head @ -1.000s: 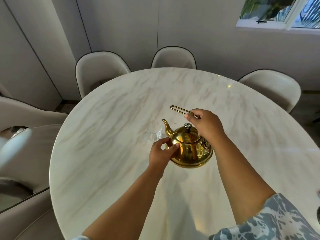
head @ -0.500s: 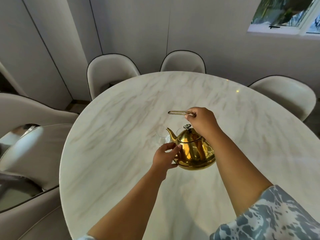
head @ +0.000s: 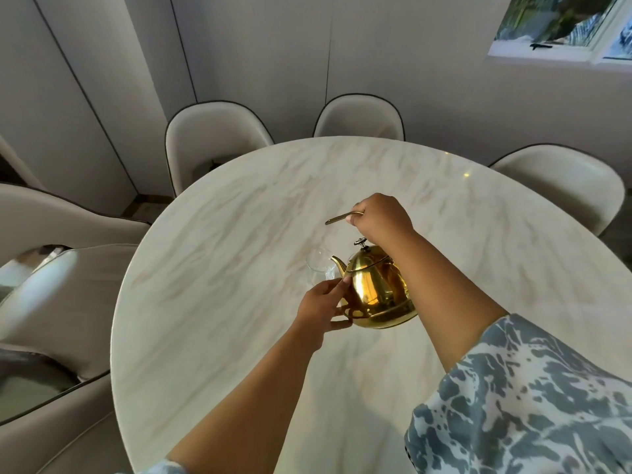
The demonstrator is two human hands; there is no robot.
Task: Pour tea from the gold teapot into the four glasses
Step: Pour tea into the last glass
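Observation:
The gold teapot [head: 374, 292] hangs tilted above the marble table [head: 212, 278], its spout pointing left over a clear glass [head: 319, 266]. My right hand [head: 383, 218] is closed around the teapot's thin gold handle, held high. My left hand [head: 323, 307] rests its fingertips against the pot's left side, just below the spout. Only one glass shows; my hands and the pot hide what lies behind them. No stream of tea can be made out.
Cream chairs ring the oval table: two at the far side [head: 215, 142] [head: 359, 119], one at the right [head: 561, 183], several at the left [head: 65, 302]. A window [head: 564, 25] sits high on the right wall.
The teapot has risen off the table and tipped its spout down toward the glass. My right hand lifted the handle higher; my left hand stayed on the pot's side.

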